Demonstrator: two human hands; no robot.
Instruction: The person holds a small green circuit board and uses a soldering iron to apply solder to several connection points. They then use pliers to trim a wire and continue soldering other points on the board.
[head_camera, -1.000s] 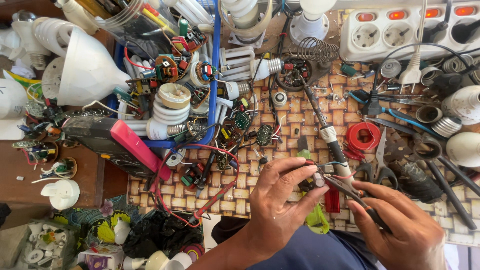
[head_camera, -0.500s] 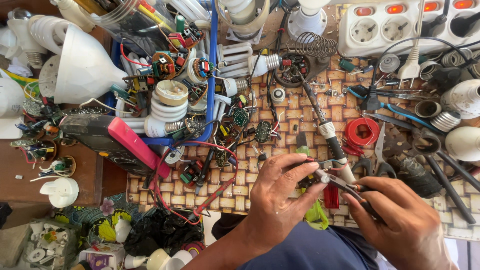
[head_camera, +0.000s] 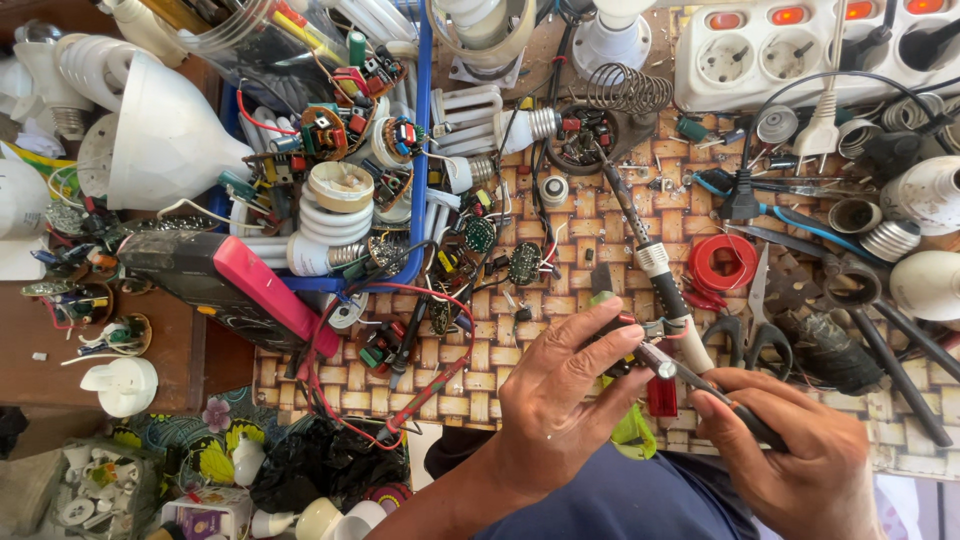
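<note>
Right hand (head_camera: 800, 450) nearest the camera, fist closed round the dark handles of small pliers (head_camera: 690, 378); plier tips point up-left and meet a small circuit part (head_camera: 625, 345). Left hand (head_camera: 560, 400) just left of the pliers, fingers pinched on that part, thumb on top; can't tell exactly what the part is, it's mostly covered by the fingers. Red block (head_camera: 662, 396) sits right under the pliers, a yellow-green scrap (head_camera: 632, 430) below that. Soldering iron (head_camera: 655, 262) lies just above the pliers, tip pointing up-left, handle end touching the area by the plier tips. Red wire coil (head_camera: 722, 264) up-right of the pliers, scissors (head_camera: 757, 320) right of them. Dark multimeter with a pink side (head_camera: 225, 283) well left of the pliers, red lead trailing toward the hands. Further up-left: blue tray (head_camera: 422, 150) full of lamp boards and spiral tubes, white lamp shade (head_camera: 165, 145) beyond it. White power strip (head_camera: 800, 50) far up-right of the pliers, at the top edge.
</note>
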